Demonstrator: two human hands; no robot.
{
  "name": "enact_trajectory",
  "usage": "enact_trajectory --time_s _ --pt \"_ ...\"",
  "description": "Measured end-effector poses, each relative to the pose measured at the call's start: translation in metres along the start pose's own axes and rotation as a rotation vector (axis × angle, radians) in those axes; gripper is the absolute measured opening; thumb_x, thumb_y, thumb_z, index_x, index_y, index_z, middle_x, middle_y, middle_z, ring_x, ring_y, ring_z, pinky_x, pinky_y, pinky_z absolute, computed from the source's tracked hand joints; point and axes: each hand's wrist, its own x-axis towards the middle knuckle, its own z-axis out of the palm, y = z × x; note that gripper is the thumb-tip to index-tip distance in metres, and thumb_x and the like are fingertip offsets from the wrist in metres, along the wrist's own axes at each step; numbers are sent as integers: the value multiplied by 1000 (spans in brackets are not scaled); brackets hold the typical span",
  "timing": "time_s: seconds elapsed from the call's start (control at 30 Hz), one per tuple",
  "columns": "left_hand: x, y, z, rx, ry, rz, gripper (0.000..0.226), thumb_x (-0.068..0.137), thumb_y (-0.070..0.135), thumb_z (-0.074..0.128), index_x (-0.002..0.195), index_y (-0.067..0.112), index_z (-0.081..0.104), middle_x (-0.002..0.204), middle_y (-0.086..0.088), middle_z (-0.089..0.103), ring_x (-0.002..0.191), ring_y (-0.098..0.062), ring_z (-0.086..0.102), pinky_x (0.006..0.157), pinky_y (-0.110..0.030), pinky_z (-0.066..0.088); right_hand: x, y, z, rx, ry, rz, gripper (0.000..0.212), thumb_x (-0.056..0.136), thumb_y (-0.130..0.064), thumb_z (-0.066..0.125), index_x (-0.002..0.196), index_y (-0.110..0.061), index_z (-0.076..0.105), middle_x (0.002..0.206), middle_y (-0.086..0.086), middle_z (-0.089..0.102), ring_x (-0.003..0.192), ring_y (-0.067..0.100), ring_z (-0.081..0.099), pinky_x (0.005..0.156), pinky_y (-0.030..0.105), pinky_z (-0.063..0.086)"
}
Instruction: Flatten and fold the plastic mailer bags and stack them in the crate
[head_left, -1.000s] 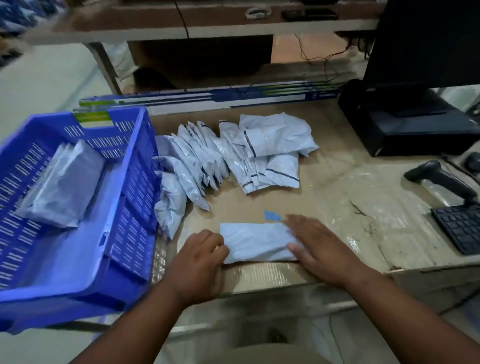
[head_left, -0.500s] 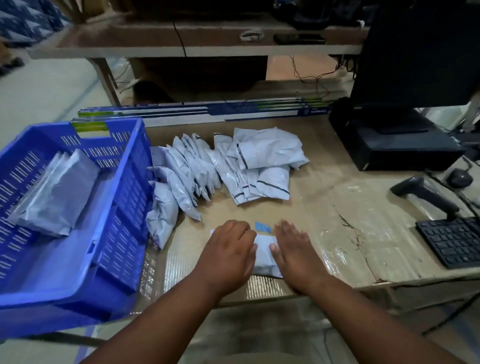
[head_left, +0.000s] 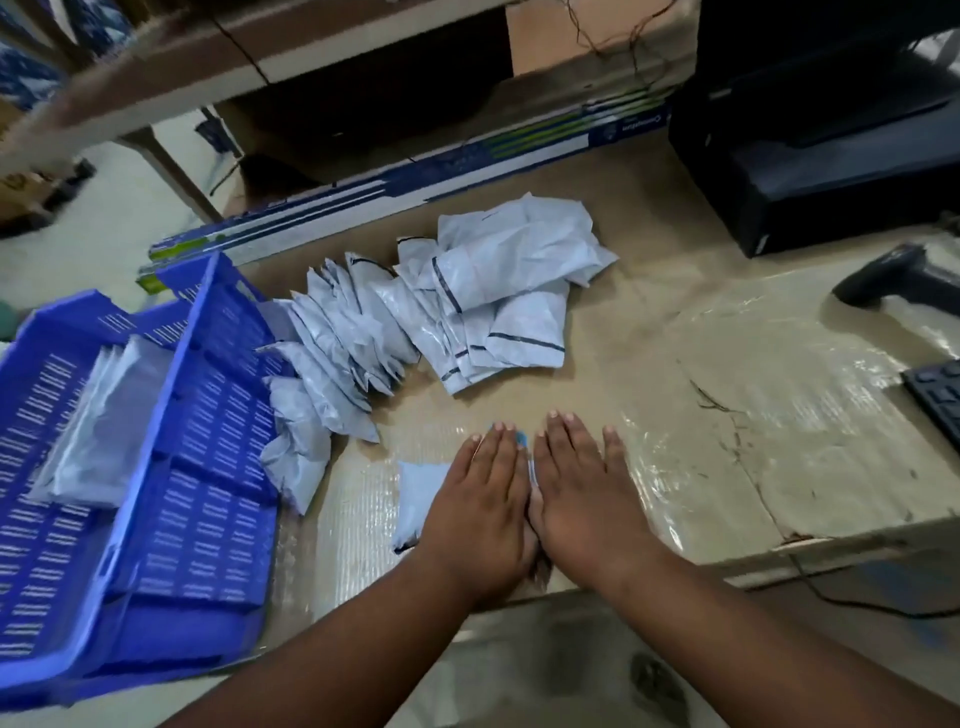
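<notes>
The mailer bag (head_left: 415, 499) lies flat at the table's near edge, directly under both hands, its long axis seemingly left to right, one end showing left of the left hand (head_left: 480, 504). The right hand (head_left: 582, 499) lies beside it; both are spread flat, pressing the bag. The crate (head_left: 208, 467) sits left, nearer the left hand.
</notes>
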Motion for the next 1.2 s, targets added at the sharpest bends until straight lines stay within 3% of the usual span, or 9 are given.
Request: enact_trajectory --time_s 0.07,0.23,0.5,0.7,0.87,1.0,1.1,1.17,1.2 --pt "1 1 0 15 -42 6 73 106 39 21 165 -2 16 173 -25 10 164 -37 1 132 -53 6 1 0 2 8 13 6 74 103 -44 16 164 -6 28 173 17 20 161 36 15 127 64 5" --pt "-1 2 6 0 -40 -16 72 106 36 28 164 -5 20 173 -27 13 164 -38 2 131 -55 12 3 -1 5 37 16 12 71 102 -42 24 162 -5 33 172 19 23 160 37 17 126 64 9" --pt "-8 -10 24 -267 88 -17 70 105 35 30 166 0 22 175 -18 14 165 -27 4 132 -50 13 2 1 4 64 -15 17 74 106 -49 18 168 -11 14 176 13 5 163 30 -1 129 60 7" --pt "-10 -18 34 -363 75 -22 73 104 35 30 168 6 15 177 -13 8 165 -21 0 133 -45 4 7 1 -13 117 -148 22 82 98 -59 -9 169 -20 -4 176 2 -14 160 19 -24 129 55 -9" --pt "-8 -20 28 -402 45 -43 75 101 38 23 168 7 16 177 -12 7 165 -22 0 133 -43 0 11 -17 -36 512 210 54 64 108 -40 21 168 -17 20 176 -4 3 162 10 -2 132 36 1" --pt "-9 -22 14 -403 10 -79 75 102 41 13 167 5 21 175 -14 13 164 -25 7 132 -41 -6 3 -24 -11 278 5 41 62 111 -40 13 168 -17 15 176 -1 3 163 20 4 132 41 5" --pt "-10 -20 8 -199 49 -20 71 103 41 37 160 -1 38 166 -22 37 160 -35 26 131 -52 8 6 -24 -12 145 -49 44 76 98 -42 1 168 -17 16 177 6 11 163 24 6 132 46 6" --pt "-13 -19 9 -106 48 2 71 103 43 46 158 -2 41 164 -24 40 158 -37 30 130 -57 16 8 -25 -10 96 -41 46 77 98 -42 2 168 -15 20 176 8 15 163 27 10 131 50 10" --pt "-13 -20 8 -84 46 -12 70 105 42 41 159 -2 38 165 -24 37 159 -38 27 130 -57 15 9 -25 -7 68 -33 51 76 100 -43 4 167 -14 23 175 9 17 162 28 13 131 51 12"
